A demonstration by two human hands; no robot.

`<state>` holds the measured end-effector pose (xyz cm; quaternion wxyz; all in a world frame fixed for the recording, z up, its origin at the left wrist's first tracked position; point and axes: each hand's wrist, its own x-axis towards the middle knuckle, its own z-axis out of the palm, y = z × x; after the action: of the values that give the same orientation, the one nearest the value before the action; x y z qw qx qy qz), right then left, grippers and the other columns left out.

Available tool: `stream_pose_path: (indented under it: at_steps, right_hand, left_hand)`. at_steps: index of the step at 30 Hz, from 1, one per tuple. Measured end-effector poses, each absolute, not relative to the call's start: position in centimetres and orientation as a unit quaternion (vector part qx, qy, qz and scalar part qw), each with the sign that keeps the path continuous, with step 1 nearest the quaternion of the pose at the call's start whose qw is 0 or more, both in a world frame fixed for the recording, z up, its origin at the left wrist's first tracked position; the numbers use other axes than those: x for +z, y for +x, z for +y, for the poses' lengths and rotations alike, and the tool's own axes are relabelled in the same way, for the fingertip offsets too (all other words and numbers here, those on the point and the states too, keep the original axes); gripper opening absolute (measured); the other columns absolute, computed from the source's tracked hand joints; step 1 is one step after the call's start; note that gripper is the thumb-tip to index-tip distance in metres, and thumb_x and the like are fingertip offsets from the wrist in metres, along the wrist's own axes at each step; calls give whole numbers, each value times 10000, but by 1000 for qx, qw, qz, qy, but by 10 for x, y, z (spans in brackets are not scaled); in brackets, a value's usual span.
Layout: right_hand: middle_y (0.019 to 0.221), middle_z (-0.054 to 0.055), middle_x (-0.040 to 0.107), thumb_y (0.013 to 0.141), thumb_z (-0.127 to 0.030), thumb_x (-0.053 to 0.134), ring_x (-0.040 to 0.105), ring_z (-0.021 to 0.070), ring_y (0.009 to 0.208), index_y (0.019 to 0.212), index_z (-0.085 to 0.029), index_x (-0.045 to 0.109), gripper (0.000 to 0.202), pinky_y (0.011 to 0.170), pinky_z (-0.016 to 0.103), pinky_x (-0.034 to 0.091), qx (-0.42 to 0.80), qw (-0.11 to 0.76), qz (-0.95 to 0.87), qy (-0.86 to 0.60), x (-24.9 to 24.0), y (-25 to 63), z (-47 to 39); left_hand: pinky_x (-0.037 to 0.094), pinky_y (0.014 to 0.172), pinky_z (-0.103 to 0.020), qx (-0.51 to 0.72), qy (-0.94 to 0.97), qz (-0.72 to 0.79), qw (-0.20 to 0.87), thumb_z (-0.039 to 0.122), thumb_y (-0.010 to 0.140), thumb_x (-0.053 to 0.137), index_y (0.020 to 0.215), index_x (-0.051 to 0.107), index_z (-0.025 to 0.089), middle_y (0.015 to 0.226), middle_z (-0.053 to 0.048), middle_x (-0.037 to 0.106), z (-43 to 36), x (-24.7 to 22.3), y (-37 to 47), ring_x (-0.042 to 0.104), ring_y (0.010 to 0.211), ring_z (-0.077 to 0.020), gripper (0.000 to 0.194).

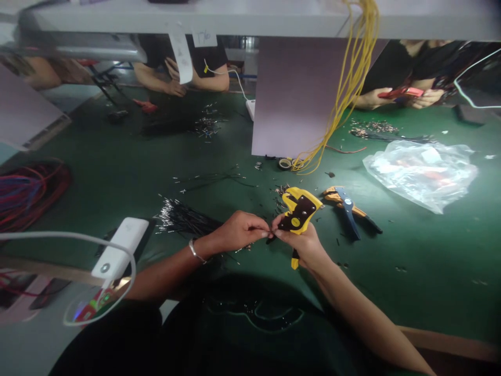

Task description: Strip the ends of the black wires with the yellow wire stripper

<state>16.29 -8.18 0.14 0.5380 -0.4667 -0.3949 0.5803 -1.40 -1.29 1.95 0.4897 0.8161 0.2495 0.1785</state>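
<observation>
Over the green tabletop (391, 271), the right hand (307, 244) is wrapped around a yellow-and-black hand tool (300, 209), which stands roughly upright, its head toward the far side. Thumb and fingertips of the left hand (243, 228) are pinched together, meeting those of the right hand beside the tool; I cannot tell what, if anything, sits between them.

Just beyond the left forearm lies a bundle of black wires (186, 216), silvery tips facing left, its other end hidden behind the hand. A few loose thin wires (219, 180) lie farther back. Near the yellow tool, on its right, rest orange-and-blue pliers (347, 206), and past those a clear plastic bag (422, 172). Yellow wires (354, 78) hang from the shelf (254, 23) down to the table, in front of a pale panel (291, 94). At the far right, 1 co-worker's 2 hands hold a red tool (403, 93).
</observation>
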Motion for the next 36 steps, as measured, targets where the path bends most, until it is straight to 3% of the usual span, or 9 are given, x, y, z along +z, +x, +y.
stream_pose_path:
  at_steps: [8,18,21,24,28,36]
  right_hand:
    - [731,7,623,638,-245,754,595,175,687,779,-184,640,191,678,320,495,579,523,-408,-474,-4,163,-83]
    - [757,30,639,662,-304,701,600,184,700,806,-186,609,207,655,323,495,490,482,-480,-546,2,164,-84]
    - [785,52,660,690,-329,662,624,206,705,867,-179,600,240,669,345,494,402,406,-529,-627,6,173,-87]
    - [847,88,671,716,-348,640,627,241,733,931,-169,601,283,659,353,456,258,256,-626,-690,8,182,-96]
    - [836,84,659,743,-329,613,624,254,757,932,-165,603,251,626,320,401,147,101,-726,-664,4,188,-114]
    - [871,77,658,744,-258,628,608,255,807,928,-183,611,200,670,320,382,119,-1,-758,-641,-2,187,-130]
  left_hand:
    - [422,578,-185,216,813,295,453,141,791,543,740,704,137,666,-6,661,-19,18,-12,550,585,-72,169]
    - [420,574,-195,239,828,312,399,164,784,542,713,692,141,637,-3,645,-18,19,-13,554,578,-81,168]
    - [428,575,-201,264,804,371,383,183,771,557,720,696,141,661,-12,667,-11,24,-20,573,598,-92,155]
    - [415,544,-200,294,773,413,381,195,754,580,700,696,133,620,-11,657,-4,28,-27,554,574,-91,143]
    - [414,533,-201,312,741,433,407,205,744,608,715,703,134,637,-18,675,-2,29,-31,551,571,-91,122]
    - [422,549,-208,301,731,430,436,212,757,614,723,709,138,653,-21,679,-8,29,-27,553,585,-87,125]
